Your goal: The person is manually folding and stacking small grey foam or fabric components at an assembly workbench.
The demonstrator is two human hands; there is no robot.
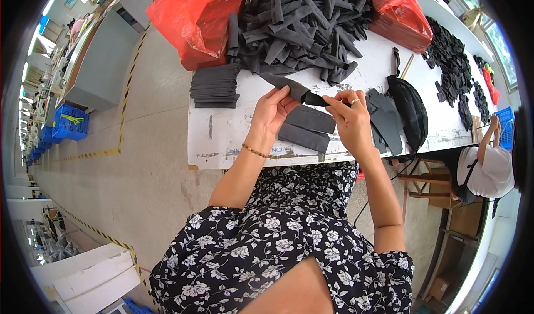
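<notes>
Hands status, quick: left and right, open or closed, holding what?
Left hand: closed, thumb and fingers gripping a dark grey cloth piece.
Right hand: closed, pinching a black strip near its right end.

Near-left corner: our left hand (271, 111) can pass over bare white tabletop (229, 123).
Far side: heaped dark grey fabric strips (303, 21) block us.
Right: a bulging black pouch (410, 112) obstructs us.

Textile workshop: heaped dark fabric pieces (303, 27) on counter (222, 130) at 12 o'clock, striped floor tape (105, 153) and blue crate (72, 127) at 9, co-worker (486, 172) at 3.
</notes>
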